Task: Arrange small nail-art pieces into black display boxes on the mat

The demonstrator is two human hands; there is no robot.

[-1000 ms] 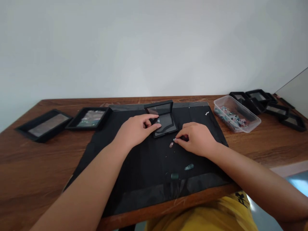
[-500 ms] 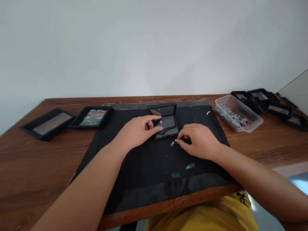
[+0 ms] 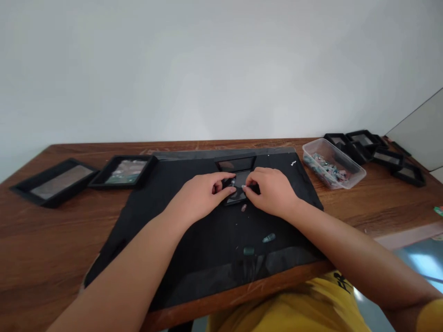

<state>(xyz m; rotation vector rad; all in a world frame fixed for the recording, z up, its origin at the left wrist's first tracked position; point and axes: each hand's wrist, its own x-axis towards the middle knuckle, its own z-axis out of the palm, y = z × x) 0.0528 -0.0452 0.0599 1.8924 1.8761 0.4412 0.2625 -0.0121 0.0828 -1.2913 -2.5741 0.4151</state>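
Here, mid-frame, pinches a small pale piece (image 3: 243,186) between thumb and forefinger of the right hand (image 3: 272,191), at the right side of the open black case (image 3: 241,177). With the left hand (image 3: 195,196), covers the case's left side, thumb and forefinger parted around pale bits (image 3: 233,182); cannot tell whether gripping or merely resting. Has a pinkish piece (image 3: 244,208) just below the case. Toward bottom centre, shows a blue-green pointed piece (image 3: 269,238) and a dark green piece (image 3: 248,250), apart on the black mat (image 3: 207,249). At right, includes a clear box (image 3: 353,182) of small coloured pieces (image 3: 328,169), with black trays (image 3: 389,159) toward the right edge. At left, shows a wide black tray (image 3: 62,181) beside a partly filled tray (image 3: 112,186), on the wooden table (image 3: 44,249).
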